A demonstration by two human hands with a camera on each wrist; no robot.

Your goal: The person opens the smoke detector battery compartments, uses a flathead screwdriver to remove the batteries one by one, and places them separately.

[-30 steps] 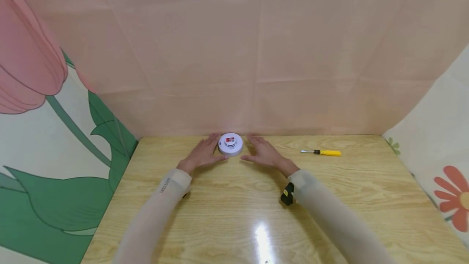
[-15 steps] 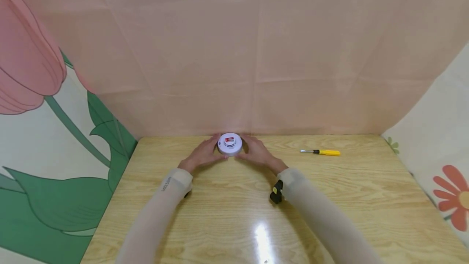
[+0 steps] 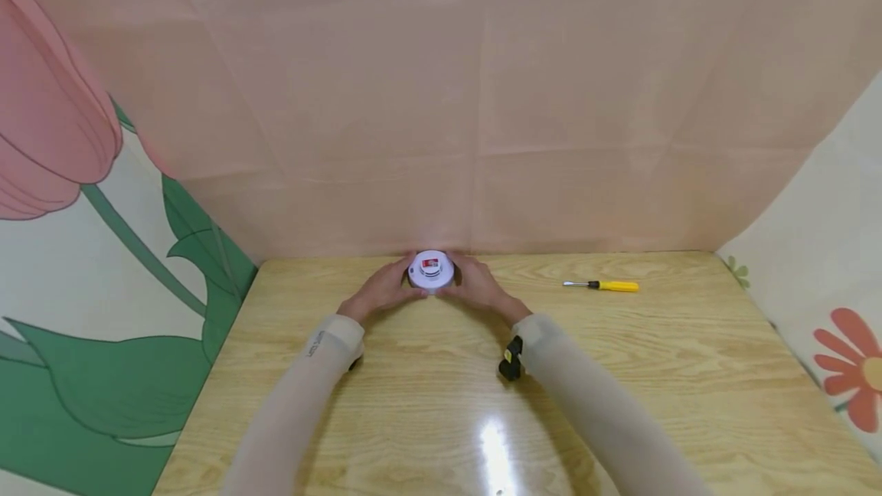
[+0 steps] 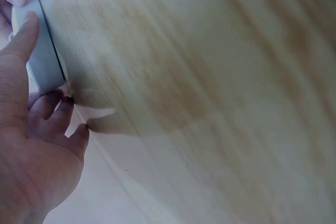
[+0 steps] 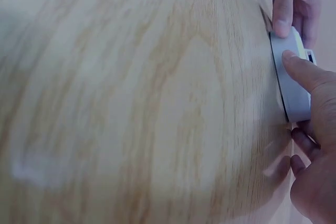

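Observation:
A round white smoke detector (image 3: pixel 431 272) with a red label on its raised centre sits at the back edge of the wooden table. My left hand (image 3: pixel 383 288) grips its left side, thumb at the front and fingers round toward the back. On the other side my right hand (image 3: pixel 478 282) holds it the same way. In the left wrist view, the left thumb lies on the side wall of the smoke detector (image 4: pixel 46 51), its base close over the table. The right wrist view has the right thumb pressed on the smoke detector's side (image 5: pixel 292 80), with the left thumb near it.
A screwdriver (image 3: pixel 602 285) with a yellow handle lies on the table (image 3: pixel 427 389) to the right, its tip pointing left. A pinkish cloth backdrop (image 3: pixel 372 98) rises right behind the table's far edge. Printed flower panels (image 3: pixel 124 381) flank both sides.
My right hand has moved left from beside the smoke detector and closed onto its right side. The left hand has drawn in to grip the left side. The screwdriver stays put.

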